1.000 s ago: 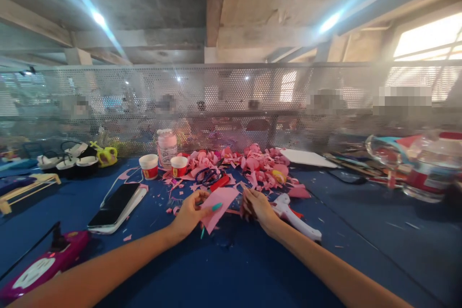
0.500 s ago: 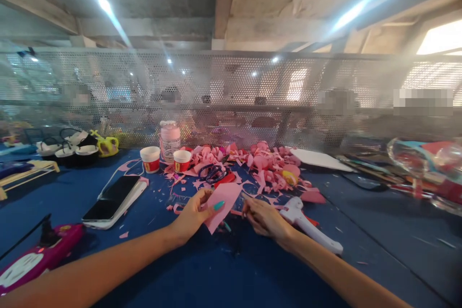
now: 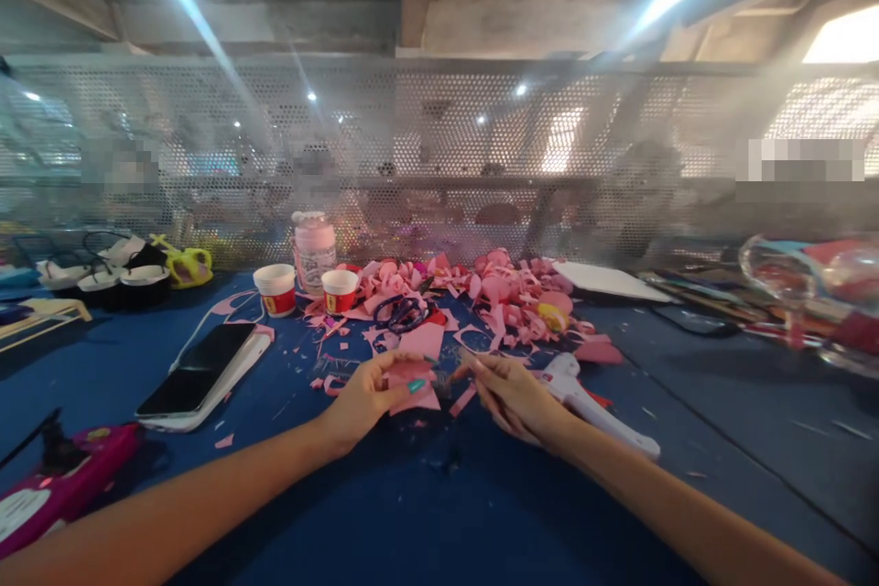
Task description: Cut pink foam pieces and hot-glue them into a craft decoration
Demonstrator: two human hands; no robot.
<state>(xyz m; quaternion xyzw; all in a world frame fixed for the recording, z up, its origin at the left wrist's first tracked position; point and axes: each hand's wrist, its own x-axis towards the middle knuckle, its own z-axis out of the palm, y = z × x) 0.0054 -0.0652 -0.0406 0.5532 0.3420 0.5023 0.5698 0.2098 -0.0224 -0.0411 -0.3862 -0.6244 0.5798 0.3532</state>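
Here we pinch a pink paper piece (image 3: pixel 416 377) in our left hand (image 3: pixel 367 398), fingers clamped on its lower edge, just above the blue bench (image 3: pixel 426 513). Our right hand (image 3: pixel 512 396) sits just beside it, fingers loosely together; whether they grip anything, we cannot tell. A white glue gun (image 3: pixel 594 403) lies behind that hand.

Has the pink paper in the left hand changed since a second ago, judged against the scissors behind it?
Yes. The pink paper was a flat sheet reaching up toward the scissors; now it is folded smaller in the left hand, further below them.
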